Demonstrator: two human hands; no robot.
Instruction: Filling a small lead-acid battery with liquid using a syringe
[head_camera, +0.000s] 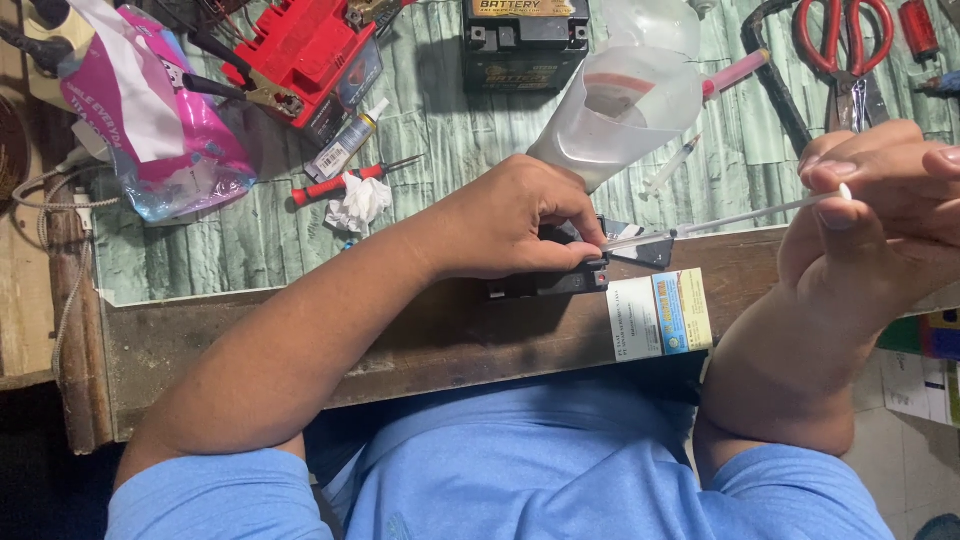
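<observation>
Black and boxy, the small battery (560, 270) sits at the near edge of the wooden bench (200, 340), mostly hidden under the left hand (500, 225), whose fingers curl tight around its top and pin it down. The right hand (870, 220) pinches the plunger end of a slim clear syringe (720, 222) between thumb and fingertips, held nearly level, with its tip at the battery's top by the left thumb. This looks like the filling or drawing step at one cell opening. The next move seems to call for a steady tip and a slow, even thumb on the plunger, with the left hand keeping the case from sliding. Only a dark side wall and a small red mark on the battery show. A cut plastic bottle (630, 110) stands just behind, scissors (850, 50) far right.
</observation>
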